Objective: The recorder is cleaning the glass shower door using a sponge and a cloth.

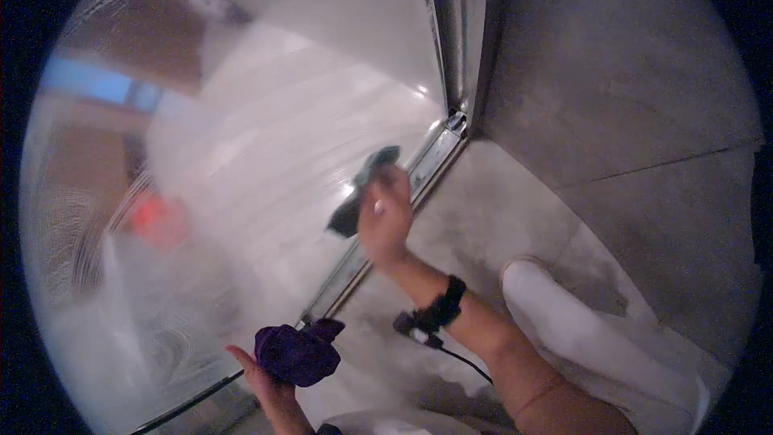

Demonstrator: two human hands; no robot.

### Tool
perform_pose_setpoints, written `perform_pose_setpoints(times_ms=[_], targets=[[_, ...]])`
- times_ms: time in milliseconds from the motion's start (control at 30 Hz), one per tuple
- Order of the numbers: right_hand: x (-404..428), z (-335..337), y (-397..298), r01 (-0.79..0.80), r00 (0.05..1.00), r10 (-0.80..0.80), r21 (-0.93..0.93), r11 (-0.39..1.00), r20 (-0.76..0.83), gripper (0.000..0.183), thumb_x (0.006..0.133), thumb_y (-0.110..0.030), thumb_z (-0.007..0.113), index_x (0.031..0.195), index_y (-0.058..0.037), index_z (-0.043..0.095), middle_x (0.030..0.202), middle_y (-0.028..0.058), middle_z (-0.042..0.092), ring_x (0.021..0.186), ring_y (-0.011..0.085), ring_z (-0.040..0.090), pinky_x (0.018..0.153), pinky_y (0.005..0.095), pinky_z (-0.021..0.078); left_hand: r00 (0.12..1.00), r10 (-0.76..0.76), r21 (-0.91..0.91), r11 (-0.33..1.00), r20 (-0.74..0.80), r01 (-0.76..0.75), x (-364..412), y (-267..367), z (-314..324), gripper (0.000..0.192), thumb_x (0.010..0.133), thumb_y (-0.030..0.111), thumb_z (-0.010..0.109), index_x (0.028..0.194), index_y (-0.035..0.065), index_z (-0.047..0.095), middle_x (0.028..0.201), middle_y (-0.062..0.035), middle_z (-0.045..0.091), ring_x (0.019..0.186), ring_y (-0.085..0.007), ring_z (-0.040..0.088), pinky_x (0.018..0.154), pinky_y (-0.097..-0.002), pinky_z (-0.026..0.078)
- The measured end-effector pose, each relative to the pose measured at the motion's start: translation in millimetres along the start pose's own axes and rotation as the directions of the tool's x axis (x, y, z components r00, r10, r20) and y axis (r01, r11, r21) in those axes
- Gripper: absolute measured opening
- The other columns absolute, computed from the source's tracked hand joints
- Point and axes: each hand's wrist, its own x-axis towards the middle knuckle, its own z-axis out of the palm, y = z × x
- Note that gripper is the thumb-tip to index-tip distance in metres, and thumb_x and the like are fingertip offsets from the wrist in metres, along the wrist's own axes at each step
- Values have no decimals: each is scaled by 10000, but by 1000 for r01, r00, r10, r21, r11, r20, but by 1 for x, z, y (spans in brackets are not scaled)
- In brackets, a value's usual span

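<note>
My right hand (386,211), blurred, presses a green-grey cloth (377,163) against the lower part of a glass panel (272,151) just above its metal bottom track. The glass carries hazy, curved streaks. Nearer the bottom, my left hand (269,374) holds a bunched dark purple cloth (298,353), its thumb spread away to the left. A black strap with a device and a cable (438,314) is around my right wrist.
The metal track (438,151) runs diagonally to an upright metal frame (462,30). A tiled wall (622,90) stands at right, and a light trouser leg (574,320) is over the stained floor (477,223). A black-edged strip (193,402) lies lower left.
</note>
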Motion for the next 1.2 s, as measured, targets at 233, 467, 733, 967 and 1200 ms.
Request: perform_pose_setpoints(times_ms=[233,467,733,967,1200], targets=[[91,-16,73,-114,971,30,-348,931,-237,110,710,9,469,794,19,538,875,143,498,827,266,483,725,317,392,996,74,139,988,-44,-67,-4,-2,1,645,762,593,300,784,-3,545,722,-99,583,651,-221,560,654,-335,467],[89,12,-27,167,979,-174,-67,984,-107,263,645,88,422,884,45,522,968,174,442,954,312,434,841,339,334,988,58,99,994,-142,-44,-3,5,3,631,758,606,295,776,26,543,732,-91,571,657,-204,539,661,-346,455],[5,-1,104,-197,980,180,-397,896,-80,84,709,17,457,781,22,502,867,144,459,808,298,466,724,338,383,962,102,226,973,-253,-44,6,-5,-16,546,794,498,379,894,-23,511,774,-101,567,694,-206,558,654,-317,458],[-30,7,-52,72,931,-247,528,846,269,230,667,0,507,893,-41,505,756,102,509,686,266,526,620,336,450,919,243,344,930,-312,-129,4,-24,15,447,822,403,409,933,-26,469,739,-81,546,671,-165,546,614,-272,447],[-46,-33,127,-316,942,333,-257,913,27,135,648,29,468,763,-26,426,693,92,431,633,208,451,549,300,384,882,361,383,894,-302,-235,23,-78,25,242,845,241,421,873,6,474,713,-50,528,658,-124,529,581,-235,431]])
